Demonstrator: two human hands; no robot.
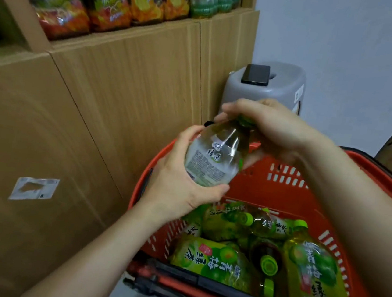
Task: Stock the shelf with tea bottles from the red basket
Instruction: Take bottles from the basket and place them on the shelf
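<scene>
Tea bottles [251, 252] heaped in red basket [284, 182] below cardboard shelf [128, 87]; one green-tea bottle [216, 155] held above basket, left hand [181, 183] grip clamped round its body, right hand [266, 124] grip clamped over its cap

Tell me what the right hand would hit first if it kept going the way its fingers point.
The right hand grips the cap end of the held tea bottle, fingers pointing left toward the shelf. Past the bottle, it would probably meet the cardboard shelf front first, though depth is unclear.
</scene>
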